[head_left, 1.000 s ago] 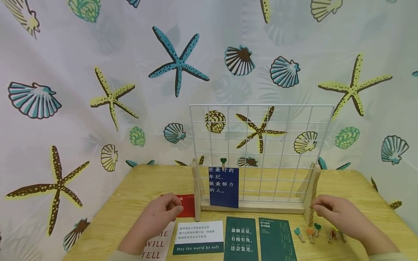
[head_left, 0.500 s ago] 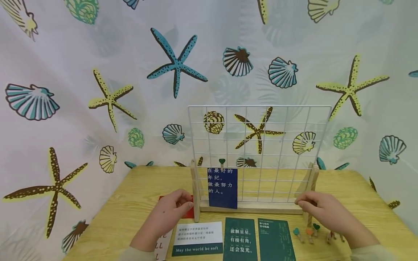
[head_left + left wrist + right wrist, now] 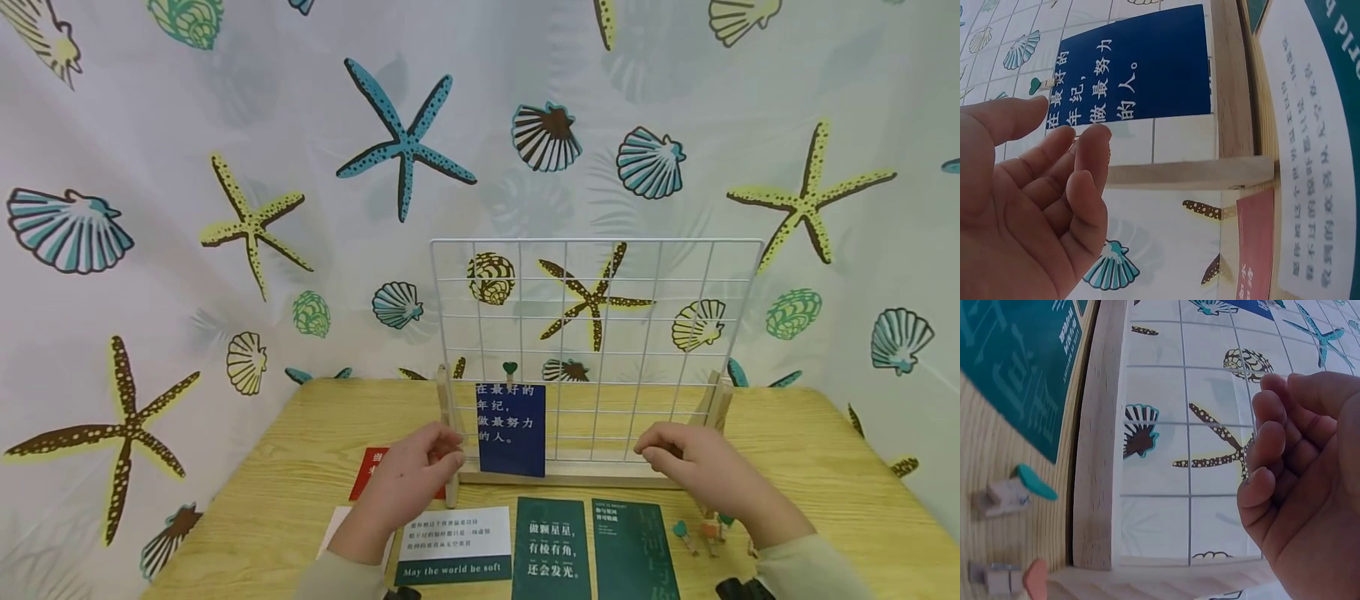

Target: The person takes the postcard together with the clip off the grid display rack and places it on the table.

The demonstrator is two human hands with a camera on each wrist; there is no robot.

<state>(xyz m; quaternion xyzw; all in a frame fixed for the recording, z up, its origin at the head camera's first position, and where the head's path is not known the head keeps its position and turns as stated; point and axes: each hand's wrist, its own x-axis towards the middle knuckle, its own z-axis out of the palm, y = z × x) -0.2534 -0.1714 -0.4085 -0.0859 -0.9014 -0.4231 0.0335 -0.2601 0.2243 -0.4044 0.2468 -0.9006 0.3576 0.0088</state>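
A dark blue card (image 3: 512, 446) with white characters hangs low on the left of a white wire grid rack, under a clothespin with a green heart (image 3: 510, 368). The left hand (image 3: 416, 467) hovers by the rack's left wooden foot, left of the blue card; in the left wrist view its loosely curled fingers (image 3: 1092, 150) hold nothing. In front of the grid's lower right, the right hand (image 3: 693, 458) is raised over the wooden base (image 3: 585, 478). The right wrist view shows its fingers (image 3: 1269, 444) loosely bent, with nothing in them.
On the table lie a red card (image 3: 366, 473), a white-and-green card (image 3: 454, 542) and two green cards, the left one (image 3: 552, 533) beside the right one (image 3: 636, 550). Heart clothespins, one teal (image 3: 680, 529), one orange (image 3: 710, 530), lie at right. A shell-patterned curtain (image 3: 480, 100) stands behind.
The right hand has moved left from beside the rack's right foot to in front of the grid. The left hand has moved right, toward the blue card, uncovering part of the red card.
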